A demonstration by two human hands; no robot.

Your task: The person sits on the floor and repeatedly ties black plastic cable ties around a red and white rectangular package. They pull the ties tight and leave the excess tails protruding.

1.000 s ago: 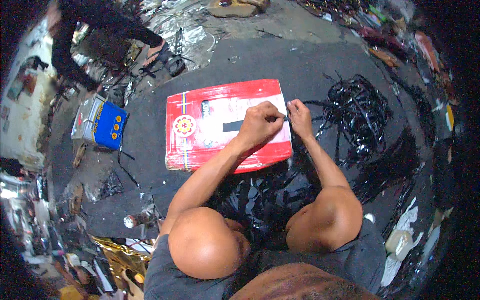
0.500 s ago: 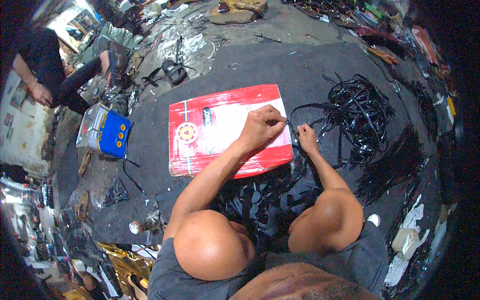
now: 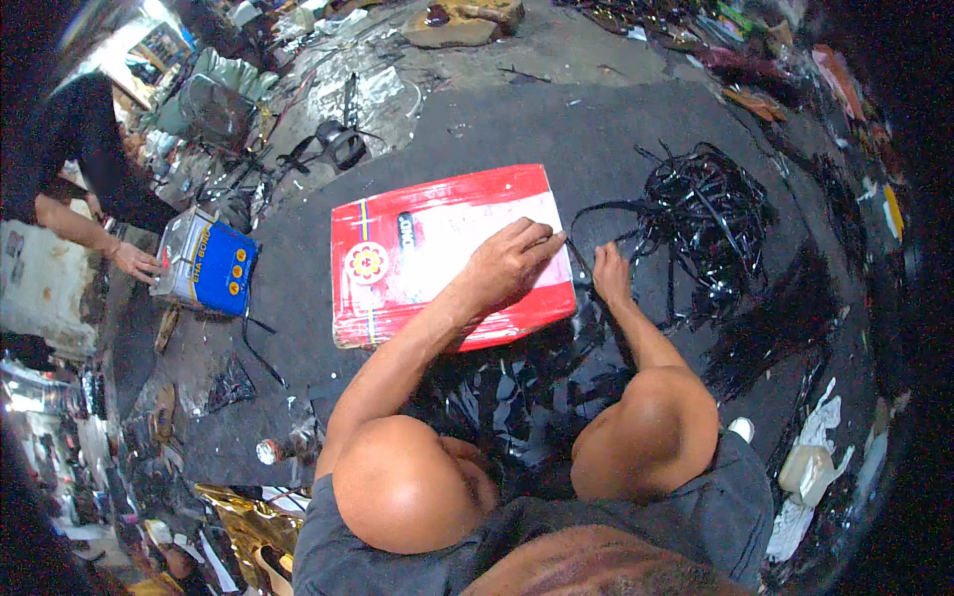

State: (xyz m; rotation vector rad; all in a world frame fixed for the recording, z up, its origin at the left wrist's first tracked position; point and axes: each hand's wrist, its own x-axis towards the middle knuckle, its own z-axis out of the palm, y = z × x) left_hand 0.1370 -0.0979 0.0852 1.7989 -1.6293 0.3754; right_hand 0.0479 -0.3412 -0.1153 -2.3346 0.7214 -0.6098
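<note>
A red and white box-like pack (image 3: 455, 233) with a flower emblem lies flat in front of me. Over its right part rests my left hand (image 3: 511, 262), fingers closed in a pinch at the pack's right edge. A thin black strip (image 3: 577, 260) runs down beside that edge, between my two hands. My right hand (image 3: 610, 274) is just right of the pack, its fingers pinched together on the strip. From there the strip loops toward a tangled heap of shiny black strips (image 3: 711, 228) on the right.
A blue and silver tin (image 3: 224, 263) stands at the left, with another person's hand (image 3: 134, 262) at it. Black sandals (image 3: 340, 144) lie beyond the pack. A small jar (image 3: 270, 451) lies at lower left. Dark matting (image 3: 477, 124) spreads under everything.
The other person has leaned in and reached a hand to the blue tin; their bare foot no longer shows. My hands stay near the pack's right edge, with slight finger shifts.
</note>
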